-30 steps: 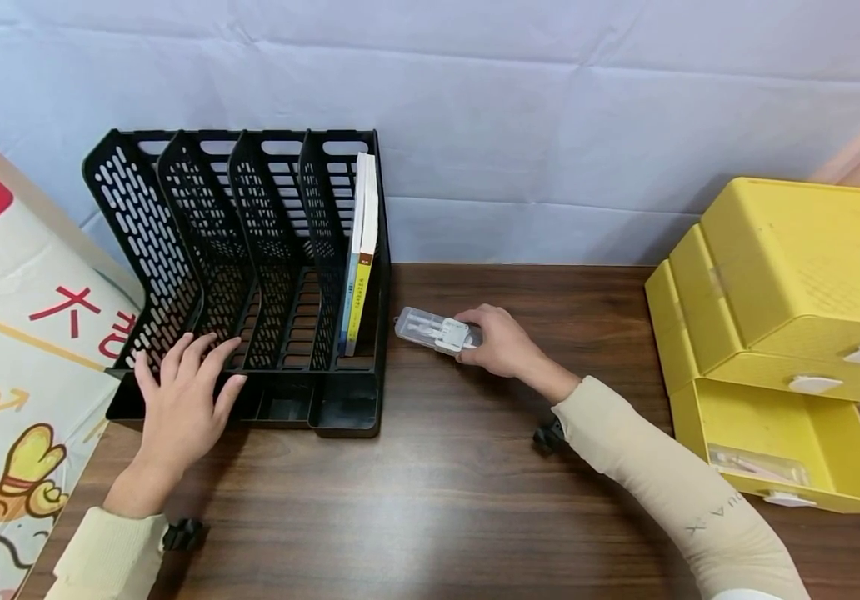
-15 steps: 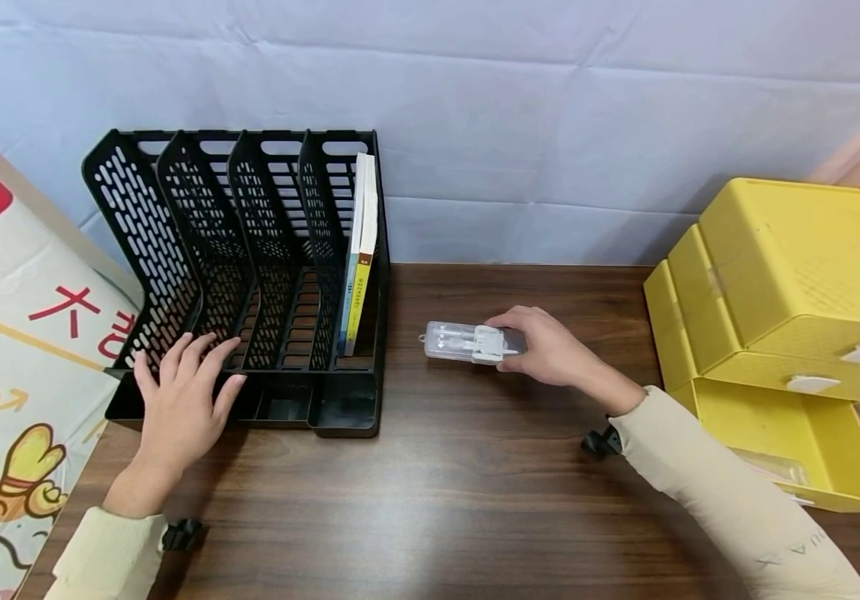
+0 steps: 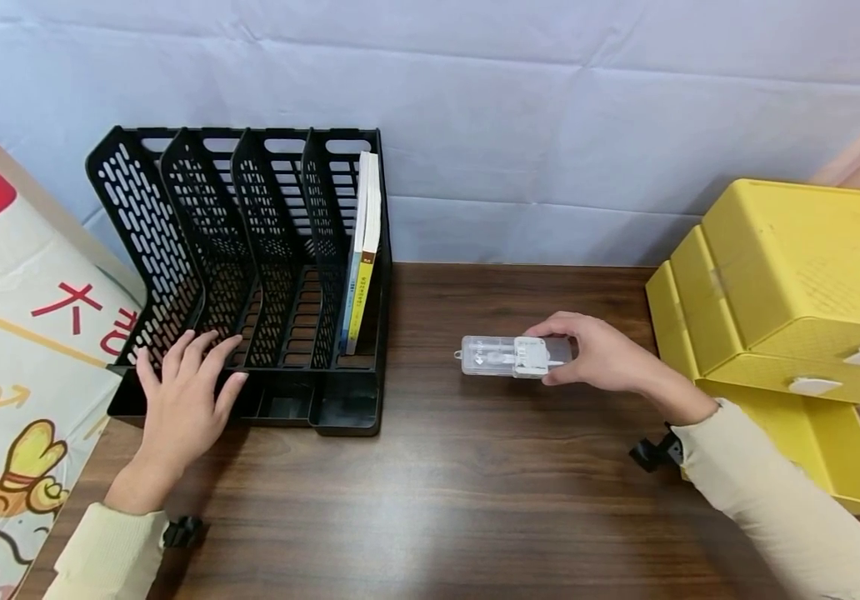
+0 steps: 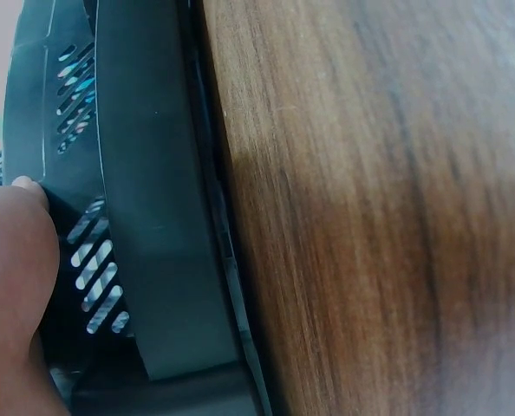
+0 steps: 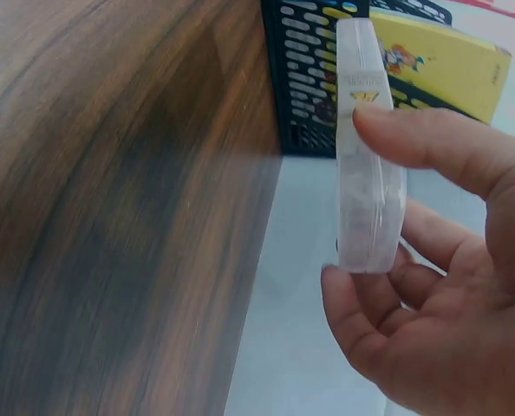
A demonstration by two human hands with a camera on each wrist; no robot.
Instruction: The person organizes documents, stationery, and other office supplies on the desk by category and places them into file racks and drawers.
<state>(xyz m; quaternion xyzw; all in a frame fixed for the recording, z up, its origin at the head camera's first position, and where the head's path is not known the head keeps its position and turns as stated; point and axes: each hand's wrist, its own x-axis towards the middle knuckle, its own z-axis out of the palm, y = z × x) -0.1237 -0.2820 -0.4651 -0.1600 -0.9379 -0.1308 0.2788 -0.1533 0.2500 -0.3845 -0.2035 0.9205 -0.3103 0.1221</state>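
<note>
My right hand (image 3: 598,352) holds a clear plastic case (image 3: 493,357) by its right end, above the table between the rack and the yellow drawers. The case has a white label and a small hanging loop at its left end. In the right wrist view the case (image 5: 366,199) is seen edge-on, pinched between thumb and fingers. My left hand (image 3: 184,408) rests with spread fingers on the front edge of the black file rack (image 3: 347,383). Its thumb (image 4: 10,251) shows beside the rack's black wall (image 4: 153,191) in the left wrist view.
Two thin books (image 3: 361,275) stand in the rack's rightmost slot. A yellow drawer unit (image 3: 812,267) stands at the right, its bottom drawer (image 3: 842,450) pulled out and partly behind the right sleeve (image 3: 767,500). A pale cloth (image 3: 520,125) hangs behind the wooden table (image 3: 415,517).
My right hand has moved right and slightly nearer with the case, which has turned from slanted to nearly level across the view. The left hand has stayed on the rack.
</note>
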